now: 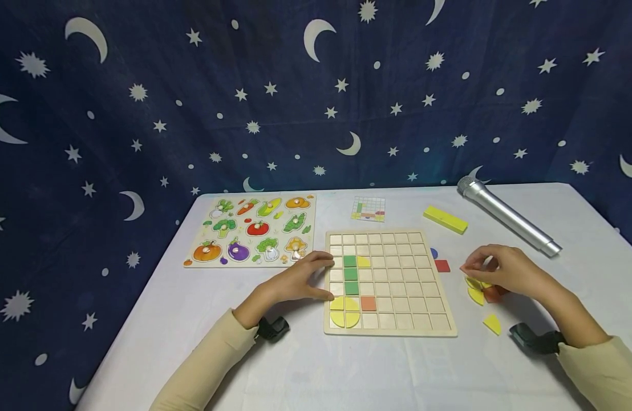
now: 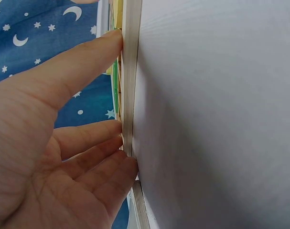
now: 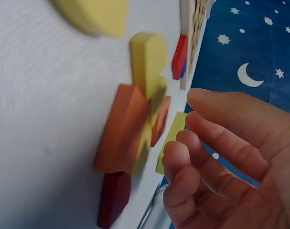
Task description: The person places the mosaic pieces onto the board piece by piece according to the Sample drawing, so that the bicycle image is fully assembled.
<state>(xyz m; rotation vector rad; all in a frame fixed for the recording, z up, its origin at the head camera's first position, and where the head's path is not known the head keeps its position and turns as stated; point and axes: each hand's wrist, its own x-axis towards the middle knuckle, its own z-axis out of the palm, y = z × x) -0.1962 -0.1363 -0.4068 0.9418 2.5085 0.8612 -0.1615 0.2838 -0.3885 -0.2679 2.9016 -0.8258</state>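
My left hand [image 1: 300,279] rests at the left edge of a wooden grid board [image 1: 398,285], thumb and fingertips spread along the rim. On the board lie several green squares [image 1: 351,274], an orange square [image 1: 368,303], a yellow quarter piece [image 1: 364,261] and a yellow circle [image 1: 344,312] made of quarters. My right hand [image 1: 506,268] hovers over a small pile, its fingers loosely bent. Nothing shows between thumb and index finger in the right wrist view. Below it are yellow quarter pieces [image 1: 475,295], an orange block [image 3: 121,129] and a dark red block [image 3: 114,198].
A vegetable puzzle [image 1: 254,228] lies at the back left. Behind the board is a small pattern card [image 1: 368,209]. A yellow bar [image 1: 446,220] and a silver microphone [image 1: 511,217] lie at the back right. Beside the board sits a red square [image 1: 442,266], with a blue piece [image 1: 434,253] nearby.
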